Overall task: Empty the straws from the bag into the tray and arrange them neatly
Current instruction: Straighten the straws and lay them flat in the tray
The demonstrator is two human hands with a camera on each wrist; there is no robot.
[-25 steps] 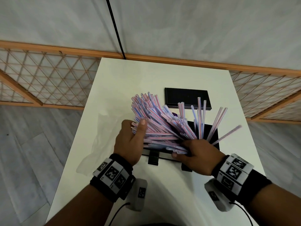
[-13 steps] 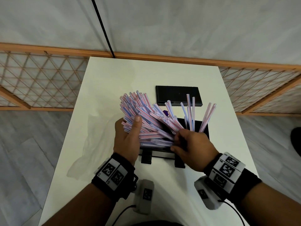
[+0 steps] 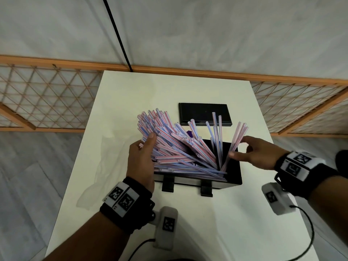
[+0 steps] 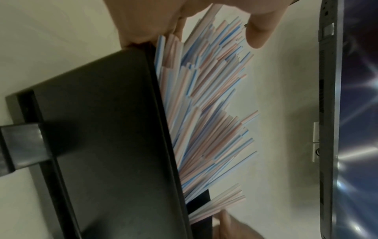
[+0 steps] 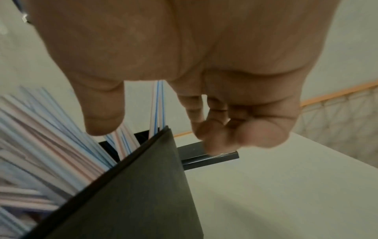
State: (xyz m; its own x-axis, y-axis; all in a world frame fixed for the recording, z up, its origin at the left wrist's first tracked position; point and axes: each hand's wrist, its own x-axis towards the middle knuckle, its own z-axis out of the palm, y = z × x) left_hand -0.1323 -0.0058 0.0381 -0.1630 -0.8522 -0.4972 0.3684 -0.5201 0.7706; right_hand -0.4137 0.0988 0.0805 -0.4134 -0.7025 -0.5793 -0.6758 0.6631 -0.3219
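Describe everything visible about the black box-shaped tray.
The black, matte, open-topped rectangular tray stands on the white table, two clip-like tabs on its near wall. Striped straws cram it, fanning left over its rim. The left hand holds that fan; the right hand brackets a few straws at its right end.

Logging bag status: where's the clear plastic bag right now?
Head view: the clear bag lies on the white table, left of the black tray, just outside the left hand.
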